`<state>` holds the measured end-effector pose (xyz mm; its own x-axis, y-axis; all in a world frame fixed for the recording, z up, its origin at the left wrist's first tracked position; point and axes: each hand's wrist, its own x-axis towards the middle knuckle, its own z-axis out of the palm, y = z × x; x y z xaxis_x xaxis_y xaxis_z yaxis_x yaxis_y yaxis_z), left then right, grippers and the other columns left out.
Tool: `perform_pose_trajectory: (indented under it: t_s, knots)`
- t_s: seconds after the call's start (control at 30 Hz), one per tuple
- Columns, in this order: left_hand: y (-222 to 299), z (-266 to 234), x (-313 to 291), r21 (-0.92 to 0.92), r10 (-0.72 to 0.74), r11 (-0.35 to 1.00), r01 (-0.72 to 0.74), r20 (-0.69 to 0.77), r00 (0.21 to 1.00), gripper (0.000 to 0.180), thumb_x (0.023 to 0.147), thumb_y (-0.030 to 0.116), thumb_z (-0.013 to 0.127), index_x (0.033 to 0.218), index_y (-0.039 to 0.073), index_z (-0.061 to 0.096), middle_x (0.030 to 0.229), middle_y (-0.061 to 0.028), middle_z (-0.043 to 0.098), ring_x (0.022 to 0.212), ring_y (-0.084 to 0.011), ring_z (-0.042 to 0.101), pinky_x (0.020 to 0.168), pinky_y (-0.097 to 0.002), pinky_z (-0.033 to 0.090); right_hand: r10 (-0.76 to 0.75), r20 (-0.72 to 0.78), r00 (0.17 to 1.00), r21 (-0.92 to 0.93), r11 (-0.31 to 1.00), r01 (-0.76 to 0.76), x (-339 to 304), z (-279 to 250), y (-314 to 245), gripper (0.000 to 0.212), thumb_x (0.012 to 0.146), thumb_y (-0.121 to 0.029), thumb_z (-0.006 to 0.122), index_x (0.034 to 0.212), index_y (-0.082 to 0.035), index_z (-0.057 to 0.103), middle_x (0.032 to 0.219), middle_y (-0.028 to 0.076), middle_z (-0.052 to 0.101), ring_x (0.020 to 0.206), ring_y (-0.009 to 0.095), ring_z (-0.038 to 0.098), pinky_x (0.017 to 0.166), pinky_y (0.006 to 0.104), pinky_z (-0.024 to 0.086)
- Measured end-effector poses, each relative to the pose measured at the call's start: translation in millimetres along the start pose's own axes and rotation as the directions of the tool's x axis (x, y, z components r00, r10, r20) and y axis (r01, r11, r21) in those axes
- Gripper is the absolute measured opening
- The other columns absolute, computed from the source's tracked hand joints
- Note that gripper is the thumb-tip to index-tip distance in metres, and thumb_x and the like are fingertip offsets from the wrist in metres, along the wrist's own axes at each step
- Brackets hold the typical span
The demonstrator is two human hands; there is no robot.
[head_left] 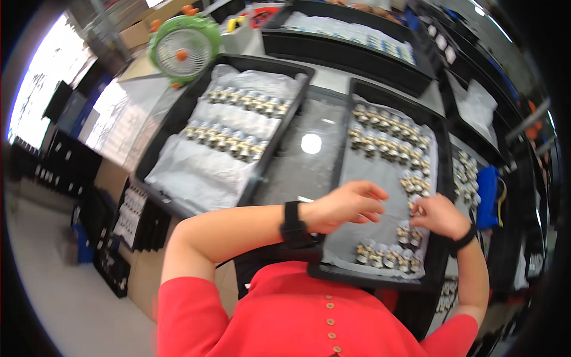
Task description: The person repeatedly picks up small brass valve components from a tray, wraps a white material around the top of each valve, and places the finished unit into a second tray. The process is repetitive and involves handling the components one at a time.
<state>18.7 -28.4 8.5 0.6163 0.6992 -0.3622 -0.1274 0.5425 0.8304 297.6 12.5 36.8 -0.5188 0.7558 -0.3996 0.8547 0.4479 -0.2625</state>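
My left hand (351, 206) hovers over the paper lining of the right-hand black tray (445, 160), its fingers apart and nothing between them. At the tray's right side, my right hand (441, 215) has thumb and fingertips closed in a pinch at one of the small brass-and-silver metal parts (412, 208), partly hidden by the fingers. More metal parts (386, 138) stand in two rows across the tray's far end. Others run down its right side, and a short row of metal parts (388, 256) stands at the near edge. Both wrists wear black bands.
To the left, another black tray (156, 189) holds two rows of similar parts on white paper. A long black bin (333, 49) stands at the back, with a green fan (184, 46) at far left. A blue bin (489, 197) and more parts (466, 177) lie right.
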Motion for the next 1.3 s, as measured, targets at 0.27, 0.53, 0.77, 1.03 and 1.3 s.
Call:
perform_pose_trajectory:
  t_s: [0.27,0.53,0.77,1.03,1.3]
  knots:
    - [-17.0,-3.7,16.5,-0.093,0.060,0.994,-0.056,0.038,0.997,0.033,0.087,0.017,0.062,0.116,0.003,0.053,0.102,-0.0065,0.060,0.091,-0.0153,0.060,0.076,-0.0252,0.046,-0.001,0.126,0.992,-0.143,0.989,0.019,6.0,29.5,-26.6,0.048,0.066,-0.026,0.079,0.097,0.002,0.058,0.074,0.020,0.065,0.075,0.036,0.065,0.072,0.0407,0.051]
    - [-20.7,-5.8,20.7,-0.081,0.123,0.989,-0.122,-0.004,0.992,0.038,0.086,0.017,0.062,0.119,0.003,0.050,0.108,-0.0085,0.055,0.099,-0.0153,0.055,0.079,-0.0287,0.046,-0.009,0.001,1.000,0.114,0.993,0.009,25.4,-6.7,-59.4,0.041,0.066,-0.013,0.071,0.100,0.002,0.053,0.077,0.017,0.061,0.066,0.027,0.063,0.063,0.0354,0.050]
    - [-8.5,5.5,6.8,0.003,0.258,0.965,-0.262,-0.176,0.950,0.064,0.086,0.021,0.064,0.138,0.003,0.031,0.122,-0.0128,0.047,0.107,-0.0191,0.048,0.086,-0.0358,0.044,-0.036,-0.501,0.864,0.469,0.828,0.307,32.5,-10.3,-94.7,0.036,0.075,0.000,0.065,0.108,-0.003,0.050,0.088,0.005,0.060,0.067,0.010,0.059,0.060,0.0245,0.048]
    - [-0.5,1.6,4.0,0.020,0.360,0.932,-0.362,-0.151,0.920,0.067,0.087,0.021,0.063,0.139,-0.001,0.027,0.120,-0.0129,0.048,0.093,-0.0174,0.053,0.081,-0.0301,0.045,-0.144,-0.579,0.803,0.476,0.740,0.476,45.2,7.9,-100.7,0.037,0.074,0.000,0.068,0.106,-0.003,0.051,0.083,0.005,0.062,0.073,0.013,0.064,0.066,0.0250,0.050]
    - [-10.4,-5.9,16.0,-0.086,0.317,0.941,-0.326,-0.107,0.942,0.049,0.091,0.016,0.056,0.133,0.001,0.036,0.103,-0.0078,0.054,0.089,-0.0126,0.053,0.077,-0.0297,0.045,-0.164,-0.615,0.771,0.365,0.808,0.462,48.8,20.2,-90.3,0.045,0.067,-0.009,0.080,0.104,-0.004,0.054,0.081,0.005,0.061,0.068,0.014,0.059,0.065,0.0270,0.047]
